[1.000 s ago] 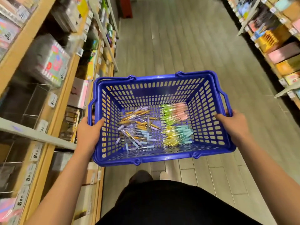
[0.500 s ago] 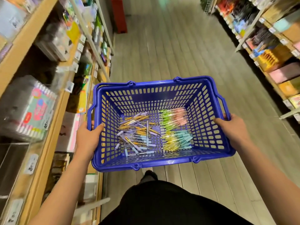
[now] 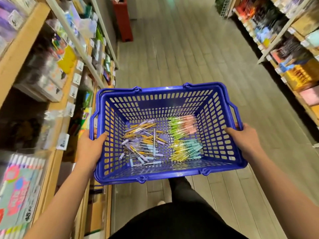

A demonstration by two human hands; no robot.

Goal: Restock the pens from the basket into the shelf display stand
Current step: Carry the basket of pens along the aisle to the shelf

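Blue basket (image 3: pixel 164 100) mid-frame, held over aisle floor. Left grip (image 3: pixel 89 149) curled round left rim, right grip (image 3: pixel 245 137) round right rim. Pens (image 3: pixel 143 144) loose on slotted bottom. Risks: tilt slides pens into heap; left corner clips shelf (image 3: pixel 50 169) at frame left.

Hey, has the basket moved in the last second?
Yes. The basket has gone forward down the aisle: the marker pack, ahead of it before, now lies behind it, and the red box looks nearer.
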